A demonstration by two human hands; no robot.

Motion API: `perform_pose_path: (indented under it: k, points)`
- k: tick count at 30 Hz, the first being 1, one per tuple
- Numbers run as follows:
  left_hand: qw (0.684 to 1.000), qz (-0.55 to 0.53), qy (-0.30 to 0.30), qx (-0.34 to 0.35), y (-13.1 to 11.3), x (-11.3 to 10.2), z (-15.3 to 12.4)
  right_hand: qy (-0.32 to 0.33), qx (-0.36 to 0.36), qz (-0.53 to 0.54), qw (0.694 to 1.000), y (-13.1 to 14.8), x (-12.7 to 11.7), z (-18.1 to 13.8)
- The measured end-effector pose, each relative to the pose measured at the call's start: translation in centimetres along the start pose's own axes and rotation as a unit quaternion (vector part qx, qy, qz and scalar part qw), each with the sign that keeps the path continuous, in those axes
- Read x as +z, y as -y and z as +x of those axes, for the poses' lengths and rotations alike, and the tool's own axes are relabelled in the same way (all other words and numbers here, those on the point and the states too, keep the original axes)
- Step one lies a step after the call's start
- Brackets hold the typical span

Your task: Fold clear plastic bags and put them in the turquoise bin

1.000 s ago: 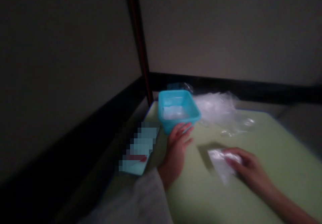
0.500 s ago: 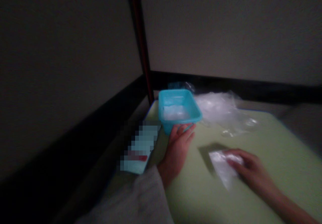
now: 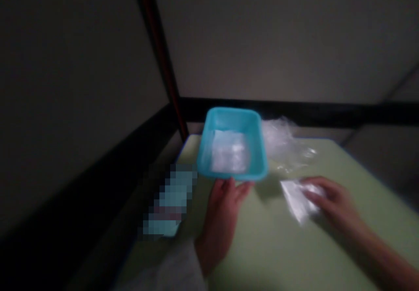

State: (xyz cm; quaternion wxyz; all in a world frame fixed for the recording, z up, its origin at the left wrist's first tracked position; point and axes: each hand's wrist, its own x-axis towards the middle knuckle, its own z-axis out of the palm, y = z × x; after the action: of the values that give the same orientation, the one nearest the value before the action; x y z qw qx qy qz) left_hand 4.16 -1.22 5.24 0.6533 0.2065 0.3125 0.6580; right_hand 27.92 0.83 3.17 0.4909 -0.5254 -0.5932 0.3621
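Observation:
My left hand point(image 3: 222, 221) grips the near side of a turquoise plastic basket point(image 3: 233, 176), its fingers partly hidden under the rim. The basket is tilted towards me and looks raised off the table. Inside it lie whitish, clear plastic packets point(image 3: 230, 151), too blurred to tell apart. To the right, my right hand point(image 3: 334, 199) pinches a small shiny clear plastic packet point(image 3: 296, 201) between thumb and fingers, held above the table. What is in that packet I cannot make out.
Crumpled clear plastic bags point(image 3: 284, 145) lie behind and right of the basket on the pale green table point(image 3: 278, 256). A pixelated light-teal flat item point(image 3: 172, 203) lies at the table's left edge. Walls point(image 3: 278, 42) with a dark band close off the back and left.
My left hand has taken hold of the basket, lifting and tipping it so more of its inside shows. The packet in my right hand has moved up slightly. The view has shifted too.

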Motion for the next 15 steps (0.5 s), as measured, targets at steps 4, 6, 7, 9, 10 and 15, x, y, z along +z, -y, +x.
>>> perform_pose_path:
  k: [4,6,7,9,10,15]
  points:
    - [0.998,0.054,0.031,-0.021,-0.2,0.3,-0.5,-0.092,-0.028,0.084,0.992,3.9,-1.9,0.5]
    - [0.995,0.079,0.052,-0.039,-0.3,0.2,-0.6,-0.125,-0.066,0.105,0.984,6.3,-2.7,0.9]
    - [0.992,0.095,0.063,-0.045,-0.3,0.1,-0.7,-0.126,-0.08,0.096,0.984,7.5,-3.1,1.1]
    - [0.985,0.14,0.087,-0.058,-0.2,-0.4,-0.7,-0.099,-0.121,0.054,0.986,9.4,-3.6,1.7]
    - [0.979,0.168,0.097,-0.061,-0.1,-0.6,-0.7,-0.062,-0.141,0.023,0.988,10.2,-3.8,2.0]
    - [0.961,0.236,0.119,-0.083,0.6,-1.7,-1.0,0.143,-0.189,-0.111,0.965,12.0,-3.9,4.1]
